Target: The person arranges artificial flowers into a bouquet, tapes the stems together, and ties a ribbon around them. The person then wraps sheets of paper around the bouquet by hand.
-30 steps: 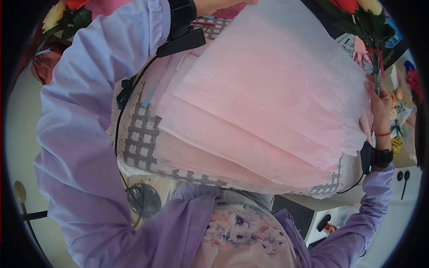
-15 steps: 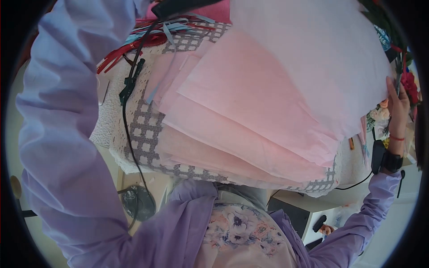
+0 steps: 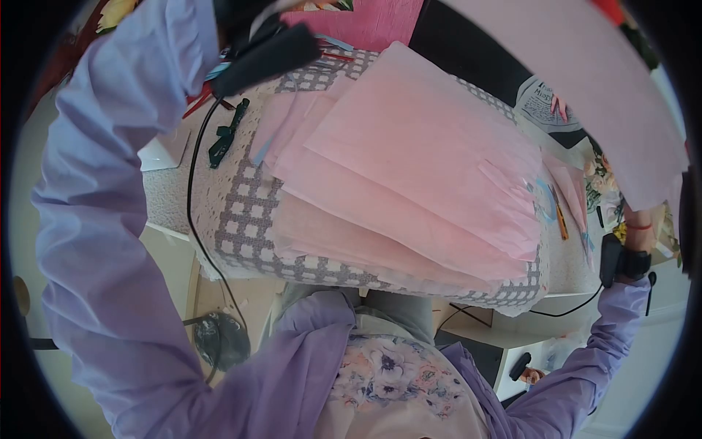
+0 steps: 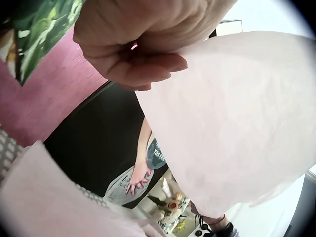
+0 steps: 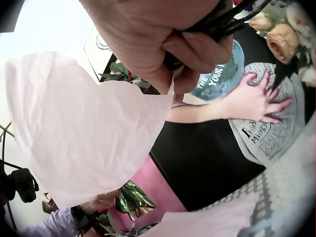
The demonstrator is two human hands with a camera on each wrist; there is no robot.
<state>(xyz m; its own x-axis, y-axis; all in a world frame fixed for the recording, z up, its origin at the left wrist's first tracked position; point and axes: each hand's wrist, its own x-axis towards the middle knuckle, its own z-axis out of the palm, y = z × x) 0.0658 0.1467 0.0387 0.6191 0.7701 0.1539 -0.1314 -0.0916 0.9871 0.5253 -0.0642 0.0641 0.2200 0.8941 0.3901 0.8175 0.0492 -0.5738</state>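
A pale pink sheet of wrapping tissue [image 3: 585,80] hangs raised between both hands, above a fanned stack of pink tissue sheets [image 3: 409,154] on the table. In the left wrist view my left hand [image 4: 148,39] pinches the sheet's upper edge between thumb and fingers. My right hand [image 5: 163,39] pinches the sheet's other corner, while dark green flower stems [image 5: 227,22] run through the same grip. From the head camera, the raised sheet hides most of the right hand, and the left hand is almost wholly past the top edge.
A grey-and-white checked cloth [image 3: 241,212] lies under the stack. Left of it are a dark green ribbon bow [image 3: 228,135] and a black cable [image 3: 191,190]. An orange pen-like tool [image 3: 560,216] lies at the right. Behind are a black printed panel [image 3: 468,51] and pink paper [image 3: 380,22].
The top tissue sheet has come up off the stack and moved away to the upper right, baring the sheets below. The right hand has shifted right with the stems.
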